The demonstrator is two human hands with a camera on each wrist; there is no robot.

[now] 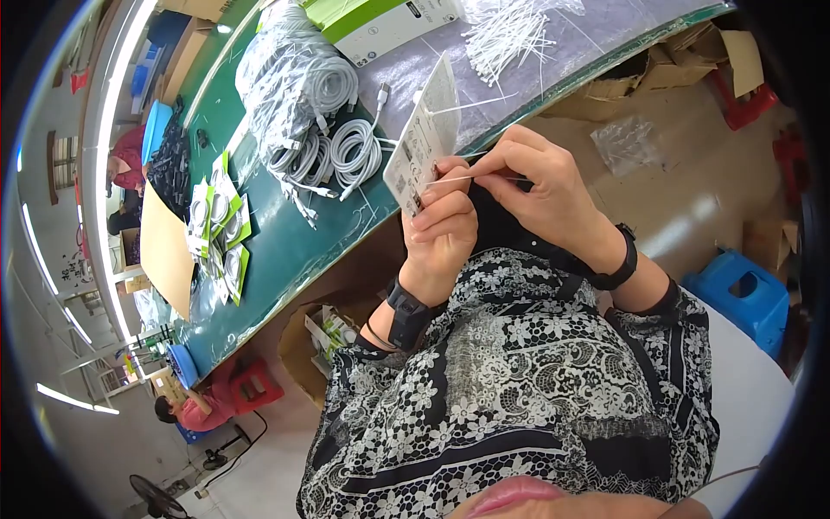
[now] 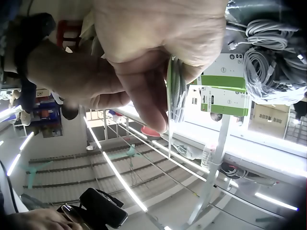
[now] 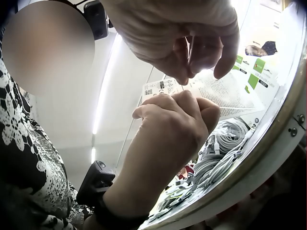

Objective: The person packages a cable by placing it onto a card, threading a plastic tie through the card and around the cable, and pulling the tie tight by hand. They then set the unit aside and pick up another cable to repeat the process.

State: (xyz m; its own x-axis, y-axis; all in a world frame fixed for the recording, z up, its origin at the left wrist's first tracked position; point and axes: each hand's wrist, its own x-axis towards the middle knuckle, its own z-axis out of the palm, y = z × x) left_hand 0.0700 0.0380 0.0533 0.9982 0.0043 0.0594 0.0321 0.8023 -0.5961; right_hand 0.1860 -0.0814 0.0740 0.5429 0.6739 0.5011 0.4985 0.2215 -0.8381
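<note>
Here's your left hand, its grip curled round the printed card, tilted up by the table edge, while your right hand has its grip closed to a fingertip pinch on a thin white tie. Tug too hard and the card could bend; those looped cables nearby might snag it, with loose ties heaped beyond.

Black-and-white garment patterned with lace-like flowers and paisley — a black camera box strapped beyond its left sleeve, a black strap worn beyond its right sleeve
</note>
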